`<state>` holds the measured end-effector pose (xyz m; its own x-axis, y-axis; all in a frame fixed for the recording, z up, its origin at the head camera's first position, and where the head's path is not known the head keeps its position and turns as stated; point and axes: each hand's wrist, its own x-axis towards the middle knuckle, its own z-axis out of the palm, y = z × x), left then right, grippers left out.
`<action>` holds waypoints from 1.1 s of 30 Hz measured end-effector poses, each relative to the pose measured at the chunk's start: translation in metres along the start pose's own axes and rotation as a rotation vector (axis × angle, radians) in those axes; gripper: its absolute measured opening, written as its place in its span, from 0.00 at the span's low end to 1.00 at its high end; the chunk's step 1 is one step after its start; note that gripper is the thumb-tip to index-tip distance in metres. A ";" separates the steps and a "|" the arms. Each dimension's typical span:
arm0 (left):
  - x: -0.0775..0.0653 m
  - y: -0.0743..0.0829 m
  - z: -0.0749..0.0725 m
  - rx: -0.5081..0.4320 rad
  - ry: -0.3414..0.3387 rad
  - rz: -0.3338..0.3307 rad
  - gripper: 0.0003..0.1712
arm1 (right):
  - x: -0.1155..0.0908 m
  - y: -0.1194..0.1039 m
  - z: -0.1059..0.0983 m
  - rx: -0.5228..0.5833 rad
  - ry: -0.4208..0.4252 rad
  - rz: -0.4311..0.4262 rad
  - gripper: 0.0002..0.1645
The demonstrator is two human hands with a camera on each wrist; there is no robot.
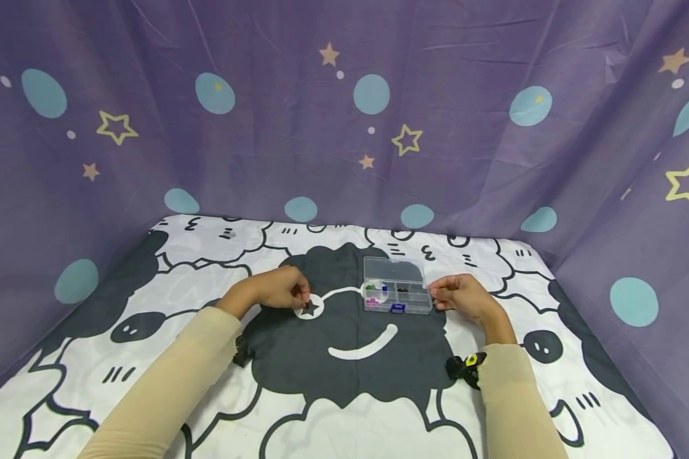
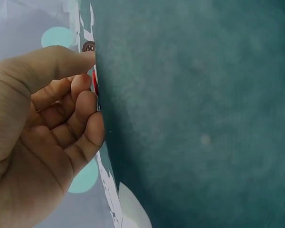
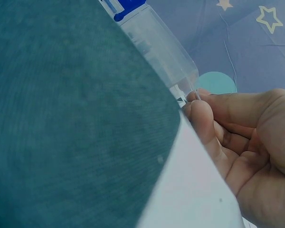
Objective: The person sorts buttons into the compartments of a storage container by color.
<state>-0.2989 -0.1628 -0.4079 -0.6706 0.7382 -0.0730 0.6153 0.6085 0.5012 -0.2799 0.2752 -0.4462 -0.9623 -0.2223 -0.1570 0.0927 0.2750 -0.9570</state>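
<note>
My left hand [image 1: 281, 288] is low over the printed white circle with a star. Its thumb and a finger pinch a small brown button [image 2: 89, 46] with holes; the fingertip behind is hidden. Beside those fingertips a red sliver [image 2: 95, 83] shows, too little of it to name. A clear plastic compartment box [image 1: 398, 297] with a blue latch [image 1: 398, 308] lies with its lid [image 1: 393, 269] folded back. At the box's right edge is my right hand [image 1: 465, 297]. In the right wrist view its thumb and finger pinch at the box's thin edge, the contact partly hidden.
Small pink pieces [image 1: 372, 301], green pieces [image 1: 370, 287], a blue piece [image 1: 385, 289] and dark pieces [image 1: 402, 290] lie in separate parts of the box. A cloud-print cloth [image 1: 356, 382] covers the surface; a purple curtain [image 1: 298, 159] hangs behind it and at the sides.
</note>
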 end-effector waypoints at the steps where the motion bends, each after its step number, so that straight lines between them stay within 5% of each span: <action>1: 0.000 0.000 0.000 0.000 -0.001 -0.003 0.06 | 0.000 0.000 0.000 0.001 -0.005 -0.004 0.15; 18: 0.004 -0.001 -0.008 -0.023 0.013 -0.019 0.03 | 0.001 0.001 0.000 0.010 -0.021 -0.018 0.17; 33: 0.027 0.017 -0.006 0.011 0.102 0.042 0.03 | 0.001 0.003 0.000 0.010 -0.018 -0.025 0.15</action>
<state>-0.3090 -0.1343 -0.3964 -0.6827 0.7298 0.0359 0.6475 0.5816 0.4924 -0.2803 0.2757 -0.4493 -0.9596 -0.2456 -0.1370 0.0711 0.2595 -0.9631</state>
